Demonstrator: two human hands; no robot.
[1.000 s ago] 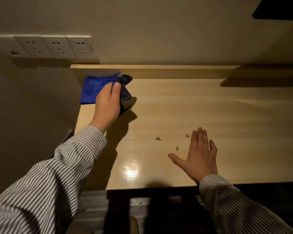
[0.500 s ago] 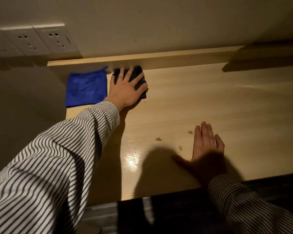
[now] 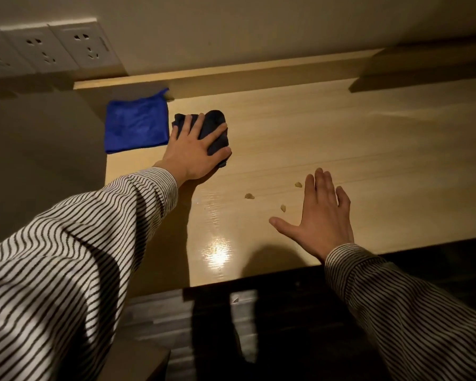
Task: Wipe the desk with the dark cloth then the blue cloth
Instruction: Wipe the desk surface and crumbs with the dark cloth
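My left hand (image 3: 193, 152) presses flat on the bunched dark cloth (image 3: 215, 127) near the back left of the light wooden desk (image 3: 341, 149), fingers spread over it. The blue cloth (image 3: 136, 125) lies folded flat in the back left corner, just left of the dark cloth. My right hand (image 3: 319, 218) rests palm down on the desk near the front edge, fingers apart, holding nothing. Three small crumbs (image 3: 249, 196) lie on the desk between my hands.
A low raised ledge (image 3: 231, 78) runs along the back of the desk under the wall. Wall sockets (image 3: 66, 48) sit at the upper left. The desk's front edge (image 3: 259, 281) drops to a dark floor.
My left hand carried the dark cloth off the blue cloth, set it flat on the desk and slid it a little toward me. My right hand stayed in place.
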